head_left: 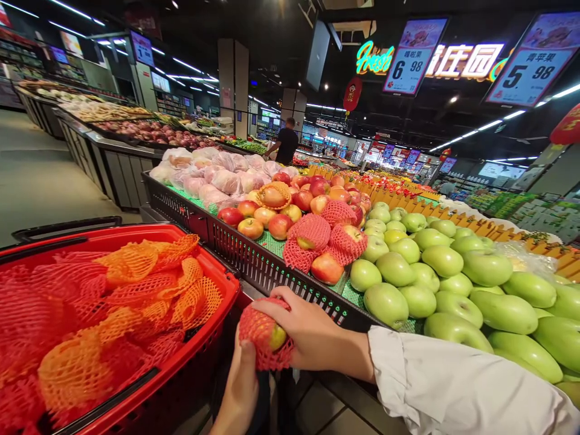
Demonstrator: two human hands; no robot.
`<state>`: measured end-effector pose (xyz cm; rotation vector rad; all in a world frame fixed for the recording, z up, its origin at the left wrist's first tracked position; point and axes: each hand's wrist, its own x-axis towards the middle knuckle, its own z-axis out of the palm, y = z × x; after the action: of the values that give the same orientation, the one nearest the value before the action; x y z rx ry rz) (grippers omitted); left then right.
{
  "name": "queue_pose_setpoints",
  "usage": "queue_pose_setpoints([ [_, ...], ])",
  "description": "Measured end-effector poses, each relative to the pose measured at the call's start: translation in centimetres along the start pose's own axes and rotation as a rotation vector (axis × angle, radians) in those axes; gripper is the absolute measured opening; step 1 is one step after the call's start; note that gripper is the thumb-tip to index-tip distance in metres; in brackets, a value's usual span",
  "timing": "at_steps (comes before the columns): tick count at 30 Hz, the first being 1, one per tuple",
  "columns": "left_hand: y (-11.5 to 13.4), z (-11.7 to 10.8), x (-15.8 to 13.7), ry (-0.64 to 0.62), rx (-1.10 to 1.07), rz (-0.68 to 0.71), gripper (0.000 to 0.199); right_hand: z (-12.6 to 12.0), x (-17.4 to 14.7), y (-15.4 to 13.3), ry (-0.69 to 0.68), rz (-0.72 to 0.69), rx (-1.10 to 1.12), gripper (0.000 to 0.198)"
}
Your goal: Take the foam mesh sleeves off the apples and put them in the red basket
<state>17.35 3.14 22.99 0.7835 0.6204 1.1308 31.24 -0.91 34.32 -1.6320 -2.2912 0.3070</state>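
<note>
Between my two hands is an apple (277, 336) in a red foam net sleeve (259, 329), held in front of the fruit stand. My right hand (306, 326) grips it from the right and over the top. From the lower left, my left hand (240, 380) closes on it, its thumb against the netting; the other fingers are mostly hidden behind the fruit. At my left stands a red basket (229, 290) heaped with orange foam nets (136, 260) and red foam nets (86, 299). Beyond my hands, several apples in red nets (309, 232) lie at the display's front edge.
A black slatted crate wall (272, 266) edges the stand. Red apples (281, 225) and bagged fruit (222, 172) lie behind it, with green apples (435, 272) on the right. Further back, a person (286, 143) in dark clothing stands among the displays. Price signs (414, 57) hang overhead.
</note>
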Motion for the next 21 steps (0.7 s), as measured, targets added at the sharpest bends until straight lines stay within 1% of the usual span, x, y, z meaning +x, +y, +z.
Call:
queue_pose_setpoints([
  [2,0.5,0.4,-0.3,-0.035,0.118,0.021,0.080,-0.1,0.1,-0.1,0.044,0.048,0.034,0.080],
  [4,1.5,0.4,-0.2,-0.081,0.225,0.032,0.075,0.0,0.2,-0.2,0.111,0.113,0.088,0.082],
  [6,2.6,0.2,0.2,-0.122,0.282,0.038,0.068,0.2,0.3,-0.4,0.215,0.192,0.185,0.085],
  [9,3.7,-0.1,1.0,-0.092,0.324,0.111,0.064,0.4,0.3,-0.7,0.334,0.293,0.422,0.079],
  [11,3.9,0.2,1.1,-0.047,0.307,0.182,0.071,0.6,0.3,-0.8,0.382,0.305,0.507,0.074],
  [12,3.9,0.4,1.0,-0.044,0.271,0.189,0.077,0.7,0.3,-0.8,0.400,0.293,0.502,0.075],
  [14,3.8,1.0,0.5,-0.068,0.164,0.127,0.085,0.9,0.2,-0.6,0.407,0.256,0.429,0.081],
  [16,3.8,1.4,0.2,-0.097,0.103,0.024,0.082,1.0,0.2,-0.4,0.355,0.201,0.348,0.083],
  [18,4.0,1.6,0.4,-0.081,0.119,-0.022,0.075,1.0,0.3,-0.4,0.317,0.147,0.286,0.082],
  [19,4.2,1.7,0.8,-0.058,0.139,-0.012,0.072,0.9,0.3,-0.4,0.312,0.139,0.261,0.085],
  [21,5.0,2.2,2.2,0.000,0.171,0.076,0.071,0.7,0.5,-0.5,0.308,0.197,0.220,0.102],
])
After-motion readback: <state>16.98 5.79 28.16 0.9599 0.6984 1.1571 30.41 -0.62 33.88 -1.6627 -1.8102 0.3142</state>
